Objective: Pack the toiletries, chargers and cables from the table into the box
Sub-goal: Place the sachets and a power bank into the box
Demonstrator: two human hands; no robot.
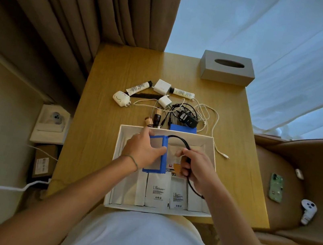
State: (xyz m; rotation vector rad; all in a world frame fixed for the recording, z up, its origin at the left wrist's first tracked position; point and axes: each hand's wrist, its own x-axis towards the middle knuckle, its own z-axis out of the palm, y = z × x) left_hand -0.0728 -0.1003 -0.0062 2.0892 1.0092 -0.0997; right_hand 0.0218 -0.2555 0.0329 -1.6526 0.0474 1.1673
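Note:
An open white box [119, 147] lies at the table's near edge with several white packets inside. My left hand [141, 150] grips a blue pack [162, 158] over the box's left half. A black cable [179, 139] runs from the pack's top corner to my right hand [195, 170], which is closed on it. Beyond the box lie two white tubes [138, 87] [182, 93], white chargers [162, 87] [165, 101] [120, 98], two small brown bottles [149, 121] [157, 116], a black adapter [186, 118] in tangled black and white cables [210, 115], and a second blue pack [183, 128].
A grey tissue box [227, 69] stands at the table's far right corner. Brown curtains hang at the left, sheer ones at the right. A chair to the right holds a green phone [276, 188] and a white controller [308, 210]. Boxes sit on the floor at left.

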